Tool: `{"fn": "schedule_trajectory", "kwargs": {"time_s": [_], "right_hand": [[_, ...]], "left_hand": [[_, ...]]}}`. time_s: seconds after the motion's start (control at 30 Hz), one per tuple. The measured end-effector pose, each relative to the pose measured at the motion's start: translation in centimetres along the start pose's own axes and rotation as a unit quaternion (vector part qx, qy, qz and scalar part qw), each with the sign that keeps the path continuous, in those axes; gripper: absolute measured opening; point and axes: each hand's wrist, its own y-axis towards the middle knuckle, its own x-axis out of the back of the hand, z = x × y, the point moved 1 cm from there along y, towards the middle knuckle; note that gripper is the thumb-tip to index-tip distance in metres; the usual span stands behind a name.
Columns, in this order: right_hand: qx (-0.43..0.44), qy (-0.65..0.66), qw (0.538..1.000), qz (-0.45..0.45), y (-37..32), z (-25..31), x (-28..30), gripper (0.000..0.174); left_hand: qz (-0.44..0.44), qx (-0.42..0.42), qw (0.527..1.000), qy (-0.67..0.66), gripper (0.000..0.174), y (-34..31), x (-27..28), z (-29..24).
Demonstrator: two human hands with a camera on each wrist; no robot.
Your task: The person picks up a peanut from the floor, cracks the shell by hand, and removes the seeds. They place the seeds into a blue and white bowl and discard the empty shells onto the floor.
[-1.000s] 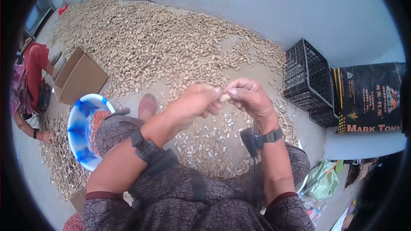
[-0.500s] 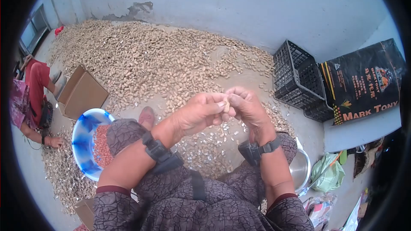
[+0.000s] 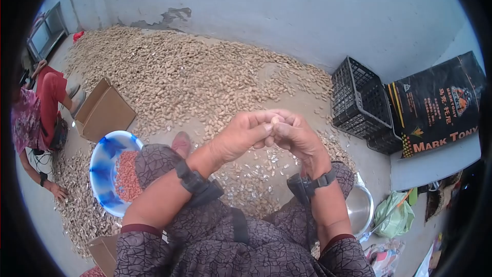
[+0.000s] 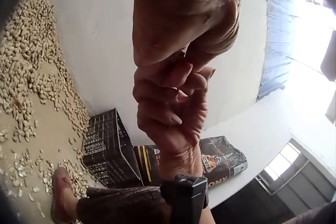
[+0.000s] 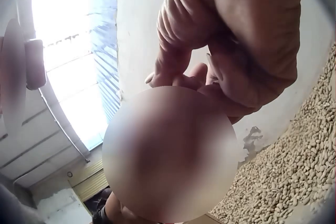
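Note:
Both hands meet in front of the body, above the shell-strewn floor. Between their fingertips is a peanut, mostly covered by the fingers. My left hand pinches it with thumb and fingers from the left. From the right, my right hand grips it with bent fingers, the thumb close to the left thumb. In the left wrist view the fingers of the two hands overlap and hide the peanut. A blue-and-white basin with reddish shelled peanuts stands by the left knee.
A wide heap of unshelled peanuts lies along the wall. Empty shells pile up at left, near another person's hand. A cardboard box stands behind the basin. Black crates, a printed sack and a metal bowl are at right.
Both hands have drawn closer together, and the peanut between them shows less than before. At far left, the other person's hand has moved slightly lower over the shells.

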Motion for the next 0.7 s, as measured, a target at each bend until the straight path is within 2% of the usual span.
{"fn": "schedule_trajectory", "kwargs": {"time_s": [0.17,0.3,0.4,0.47,0.5,0.57,0.7], "right_hand": [[-0.012,-0.018,1.000,0.018,0.2,0.1,-0.5,0.044],[0.001,0.014,1.000,0.014,0.4,0.0,-0.7,0.042],[0.009,0.048,0.999,-0.014,0.5,-0.2,-0.8,0.040],[0.004,0.067,0.997,-0.025,0.8,-0.7,-0.5,0.039],[0.005,0.092,0.995,-0.030,1.0,-1.0,-0.3,0.037],[0.004,0.116,0.993,-0.034,1.2,-1.4,-0.5,0.034],[0.022,0.089,0.994,-0.061,1.6,-1.7,-0.6,0.026]], "left_hand": [[-0.042,-0.015,0.996,0.079,0.031,0.4,-0.5,0.1],[-0.033,-0.033,0.995,0.087,0.032,0.4,-0.2,-0.1],[0.000,-0.014,0.997,0.072,0.034,0.2,0.4,-0.2],[0.009,-0.035,0.999,-0.009,0.034,0.5,0.7,0.6],[0.008,-0.036,0.999,-0.010,0.034,0.4,0.3,0.5],[-0.040,-0.076,0.995,0.058,0.031,0.3,-0.6,0.0],[-0.081,-0.119,0.981,0.127,0.030,0.6,-0.6,0.6]]}}
